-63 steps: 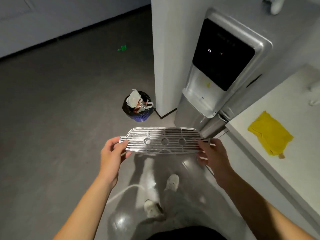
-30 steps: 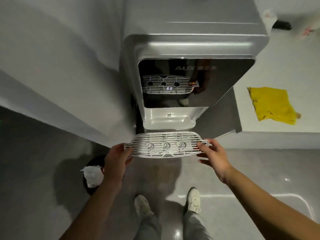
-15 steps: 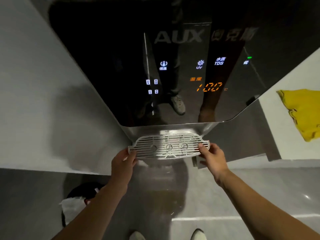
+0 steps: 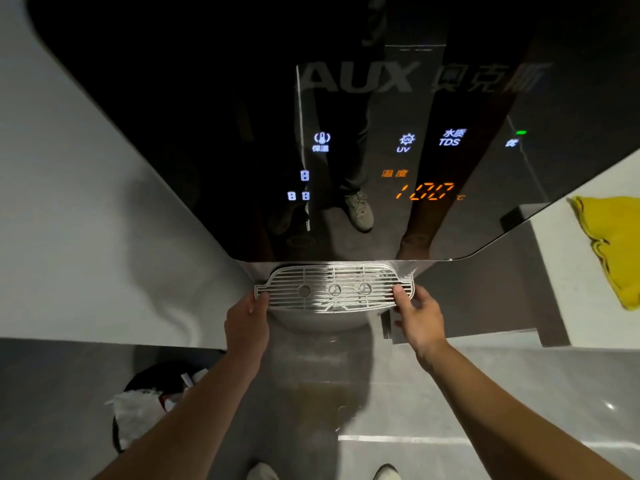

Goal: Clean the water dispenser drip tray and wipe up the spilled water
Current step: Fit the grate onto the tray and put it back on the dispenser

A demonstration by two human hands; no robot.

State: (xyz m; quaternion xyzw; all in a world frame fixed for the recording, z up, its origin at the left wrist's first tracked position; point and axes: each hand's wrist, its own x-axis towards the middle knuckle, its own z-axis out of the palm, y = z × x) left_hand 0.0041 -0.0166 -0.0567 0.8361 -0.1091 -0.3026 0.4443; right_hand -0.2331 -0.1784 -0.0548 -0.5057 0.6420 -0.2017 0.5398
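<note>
Head: left hand, right hand pinch grille

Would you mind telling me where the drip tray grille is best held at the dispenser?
By its two short ends, left hand and right hand coming from the near side: the grille is long, flat and level, its far edge close under the black panel.

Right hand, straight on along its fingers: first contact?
The drip tray grille, already held by the right hand; carried on, it likely meets the dispenser's alcove below the black panel. Depth unclear.
</note>
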